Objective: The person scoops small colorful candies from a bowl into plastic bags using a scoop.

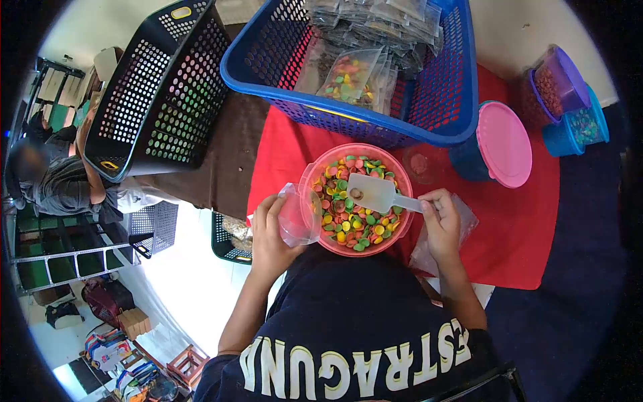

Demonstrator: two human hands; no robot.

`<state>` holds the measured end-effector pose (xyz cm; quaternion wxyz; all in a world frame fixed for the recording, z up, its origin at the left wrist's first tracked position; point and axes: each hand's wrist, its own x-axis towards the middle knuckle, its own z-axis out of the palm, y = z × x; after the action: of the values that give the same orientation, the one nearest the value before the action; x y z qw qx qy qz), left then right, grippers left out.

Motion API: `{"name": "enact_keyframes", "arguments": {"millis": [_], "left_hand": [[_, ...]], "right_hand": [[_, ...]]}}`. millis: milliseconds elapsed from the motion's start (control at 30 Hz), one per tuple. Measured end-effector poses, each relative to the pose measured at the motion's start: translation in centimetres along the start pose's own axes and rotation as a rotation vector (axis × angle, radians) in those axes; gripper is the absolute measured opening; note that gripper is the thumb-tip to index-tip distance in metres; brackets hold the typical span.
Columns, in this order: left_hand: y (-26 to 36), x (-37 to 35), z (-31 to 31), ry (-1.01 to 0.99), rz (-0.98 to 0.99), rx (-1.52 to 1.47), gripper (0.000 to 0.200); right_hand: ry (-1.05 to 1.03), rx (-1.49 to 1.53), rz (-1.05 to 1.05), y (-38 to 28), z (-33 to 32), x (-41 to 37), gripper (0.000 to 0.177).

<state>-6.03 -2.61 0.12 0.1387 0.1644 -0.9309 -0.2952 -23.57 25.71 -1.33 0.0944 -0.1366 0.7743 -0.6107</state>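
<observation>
A pink tub full of small red, yellow and green cup-shaped pieces stands in front of my body. My right hand is closed around the handle of a whitish plastic scoop, whose blade is over the pieces. One brownish piece shows on the blade. At the tub's left rim, my left hand grips a clear plastic bag, its mouth turned towards the tub. No coloured pieces show inside that bag. Flat clear bags lie beside and partly behind my right hand.
Beyond the tub, a blue basket holds many filled clear packets. Lidded tubs stand to the right, including a pink-lidded one. A black crate is at left on a brown cloth. Another person is at far left.
</observation>
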Motion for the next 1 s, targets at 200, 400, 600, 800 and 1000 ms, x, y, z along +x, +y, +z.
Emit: {"name": "enact_keyframes", "arguments": {"millis": [200, 400, 600, 800, 1000], "left_hand": [[0.0, 0.0, 0.5, 0.001, 0.033, -0.040, 0.101], [-0.3, -0.3, 0.4, 0.005, 0.027, -0.053, 0.101], [-0.7, -0.6, 0.4, 0.011, 0.021, -0.042, 0.100], [-0.7, -0.4, 0.4, 0.004, 0.022, -0.048, 0.100], [-0.7, -0.3, 0.3, -0.011, 0.002, -0.035, 0.102]], "right_hand": [[-0.130, -0.270, -0.329, -7.0, 1.6, -0.7, 0.008], [-0.110, -0.512, -0.639, -8.4, 2.1, 0.3, 0.018], [0.057, -0.737, -0.546, -5.8, 0.3, 1.4, 0.016], [0.000, -0.759, -0.491, -3.8, 1.9, 1.5, 0.011], [-0.107, -0.630, -0.503, -5.4, 1.5, 1.1, 0.011]]}}
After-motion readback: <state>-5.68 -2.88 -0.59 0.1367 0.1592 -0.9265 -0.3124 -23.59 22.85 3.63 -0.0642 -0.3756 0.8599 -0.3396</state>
